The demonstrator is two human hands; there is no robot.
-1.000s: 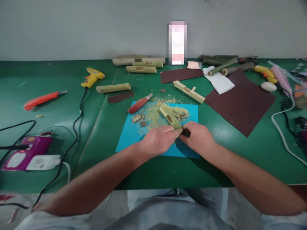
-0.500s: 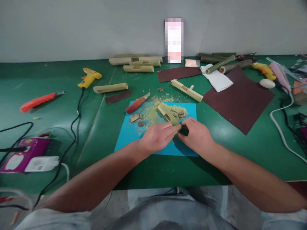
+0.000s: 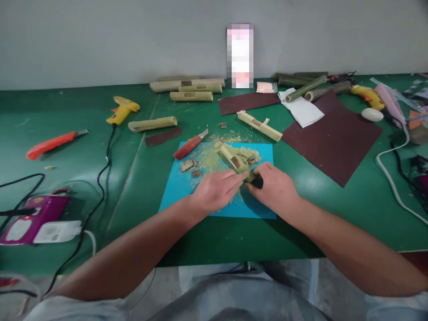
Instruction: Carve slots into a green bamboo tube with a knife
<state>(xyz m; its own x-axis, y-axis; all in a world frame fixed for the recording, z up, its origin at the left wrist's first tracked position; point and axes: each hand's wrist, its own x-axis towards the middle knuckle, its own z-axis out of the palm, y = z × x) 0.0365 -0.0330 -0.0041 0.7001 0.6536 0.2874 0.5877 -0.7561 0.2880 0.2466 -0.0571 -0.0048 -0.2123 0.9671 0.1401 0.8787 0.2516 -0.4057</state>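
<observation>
A short green bamboo piece (image 3: 233,159) with a cut slot lies slanted on a blue mat (image 3: 180,189), among yellow sawdust and bark chips (image 3: 190,166). My left hand (image 3: 216,189) is closed on the near end of the bamboo. My right hand (image 3: 274,187) is closed on a small dark object (image 3: 257,180) pressed against that same end. A red-handled knife (image 3: 189,145) lies on the mat's far left corner.
On the green table lie other bamboo pieces (image 3: 152,124), sandpaper sheets (image 3: 331,133), a yellow glue gun (image 3: 121,110), an orange cutter (image 3: 53,142), a purple device (image 3: 35,218) with cables at left, and tools and cords at the right edge.
The two hands and the bamboo have shifted slightly; the hands stay closed on the bamboo's near end. The camera has tilted a little.
</observation>
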